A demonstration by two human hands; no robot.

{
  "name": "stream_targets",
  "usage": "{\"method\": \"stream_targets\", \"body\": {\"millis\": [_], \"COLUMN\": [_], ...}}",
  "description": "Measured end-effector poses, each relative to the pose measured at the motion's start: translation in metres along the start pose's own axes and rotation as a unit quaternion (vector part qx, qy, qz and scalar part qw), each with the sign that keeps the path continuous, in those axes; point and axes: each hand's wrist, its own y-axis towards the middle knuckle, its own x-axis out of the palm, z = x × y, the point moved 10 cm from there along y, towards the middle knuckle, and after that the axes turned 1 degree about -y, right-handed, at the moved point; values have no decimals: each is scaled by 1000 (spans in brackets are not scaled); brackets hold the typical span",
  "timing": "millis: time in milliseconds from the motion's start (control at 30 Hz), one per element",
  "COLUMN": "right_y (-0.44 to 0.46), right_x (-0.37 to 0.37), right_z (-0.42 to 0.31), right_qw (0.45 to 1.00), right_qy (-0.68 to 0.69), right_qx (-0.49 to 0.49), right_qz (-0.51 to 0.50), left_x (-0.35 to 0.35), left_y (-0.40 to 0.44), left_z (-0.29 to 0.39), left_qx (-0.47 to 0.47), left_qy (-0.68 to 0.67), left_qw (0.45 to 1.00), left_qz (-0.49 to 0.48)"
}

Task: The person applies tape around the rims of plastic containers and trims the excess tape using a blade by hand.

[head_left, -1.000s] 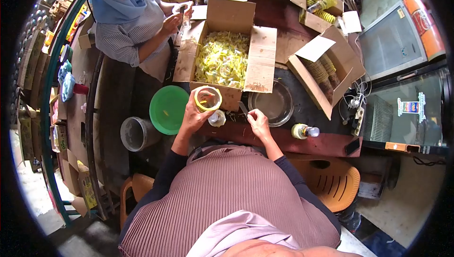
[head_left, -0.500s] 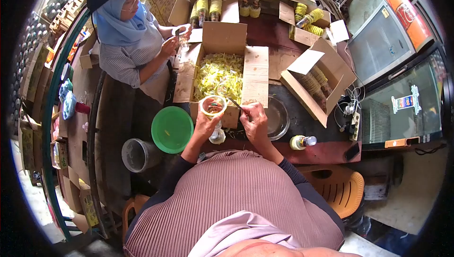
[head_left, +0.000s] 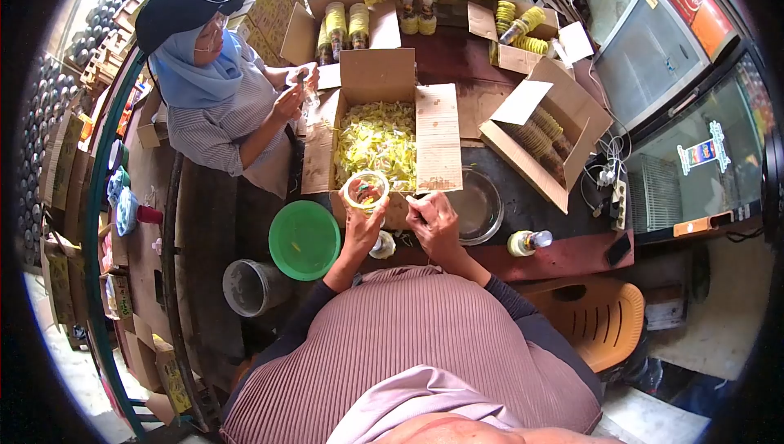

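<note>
My left hand (head_left: 360,232) holds a clear round cup (head_left: 366,190) with a pale rim and small reddish and green bits inside, at the near edge of an open cardboard box (head_left: 378,76). Yellow wrappers or strips (head_left: 377,146) fill that box. Right of the cup, my right hand (head_left: 435,223) is closed round a thin dark tool, mostly hidden by the fingers. A small bottle with a yellowish band (head_left: 383,245) stands between my hands. Behind my right hand lies a clear round basin (head_left: 478,207).
A green basin (head_left: 305,240) and a grey bucket (head_left: 249,287) are at the left. Another banded bottle (head_left: 529,242) lies at the right, below a box of stacked items (head_left: 543,138). A co-worker (head_left: 214,93) stands at the upper left, holding a small clear item.
The view has shifted. My left hand still holds the cup, now more upright with its opening facing me. My right hand has turned, and the blade-like tool is now mostly covered.
</note>
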Motion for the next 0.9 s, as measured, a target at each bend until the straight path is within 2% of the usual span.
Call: {"method": "stream_targets", "body": {"millis": [100,200,367,500,600,800,867,900], "right_y": [0,-1,2,5,10,21,23,24], "right_x": [1,3,6,10,12,26,30,27], "right_z": [-3,-3,-3,-4,-3,18,26,32], "right_qw": [1000,1000,1000,998,998,995,993,993], "right_qy": [-13,-10,-26,-49,-59,-66,-72,-53], "right_qx": [-5,0,-2,-4,2,55,71,92], "right_qz": [-1,-4,-12,-26,-26,-59,-68,-51], "left_x": [1,6,7,8,10,18,30,28], "left_y": [-3,-5,-3,-3,0,2,-3,1], "left_z": [-1,8,9,-1,-5,-19,-10,-16], "left_qx": [12,57,-9,-3,-11,-20,26,-4], "left_qy": [7,86,16,41,56,-29,-16,-21], "left_qw": [1000,994,1000,999,998,999,998,998], "left_qz": [-5,-24,11,21,15,-13,-62,-63]}}
